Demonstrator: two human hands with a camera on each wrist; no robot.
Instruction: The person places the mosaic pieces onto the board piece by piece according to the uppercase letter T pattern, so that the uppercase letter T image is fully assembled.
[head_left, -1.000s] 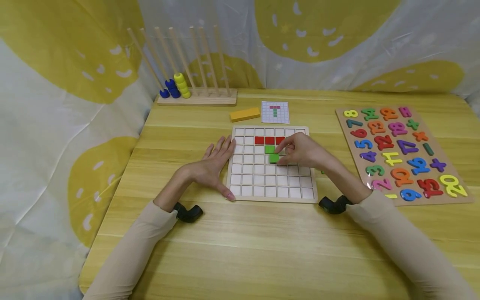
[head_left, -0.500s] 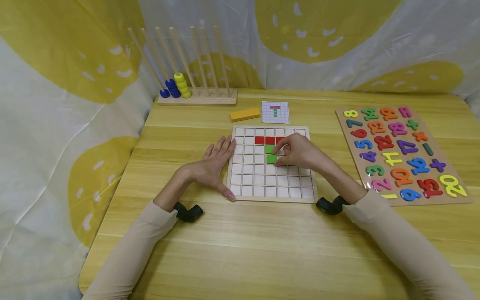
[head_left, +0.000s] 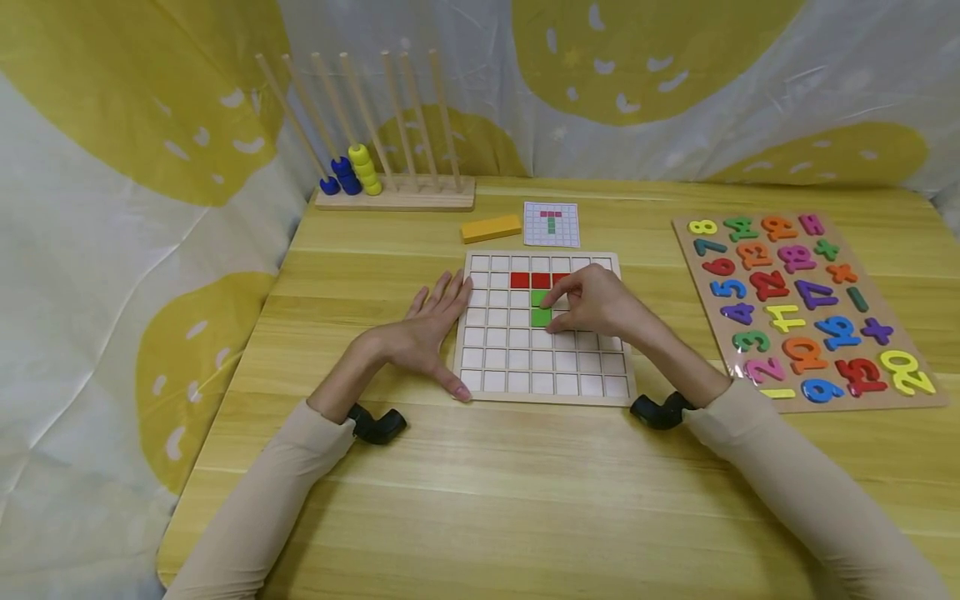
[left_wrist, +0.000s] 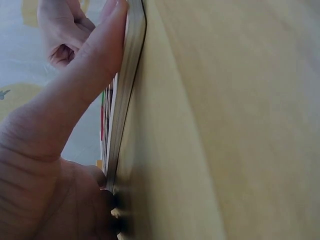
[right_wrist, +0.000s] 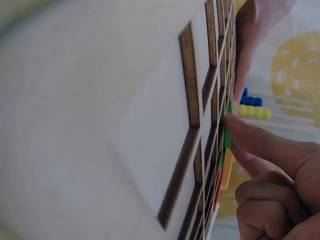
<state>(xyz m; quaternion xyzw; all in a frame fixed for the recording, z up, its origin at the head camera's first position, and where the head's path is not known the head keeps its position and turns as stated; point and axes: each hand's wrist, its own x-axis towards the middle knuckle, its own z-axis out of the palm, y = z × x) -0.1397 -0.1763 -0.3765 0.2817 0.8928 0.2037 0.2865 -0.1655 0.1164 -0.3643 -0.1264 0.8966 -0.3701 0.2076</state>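
Note:
A wooden grid board (head_left: 547,402) with white squares lies on the table. Three red square tiles (head_left: 520,281) form a row in its upper part. Under the middle one sits a green tile (head_left: 537,297), partly covered by fingers. My right hand (head_left: 596,302) pinches a second green tile (head_left: 541,317) between thumb and index finger, directly below the first; the right wrist view shows the thumb against the green tile's edge (right_wrist: 228,139). Spread along the board's left side, my left hand (head_left: 423,337) touches the frame, its thumb (left_wrist: 95,60) at the near corner.
Behind the board lie an orange block (head_left: 491,229) and a paper card (head_left: 551,240) printed with a red and green T. A peg abacus (head_left: 442,196) with blue and yellow beads stands at the back left. On the right lies a number puzzle board (head_left: 892,400).
My right hand has shifted slightly left, bringing the lower green tile from a skewed spot into line beneath the upper one. The left hand has stayed in place.

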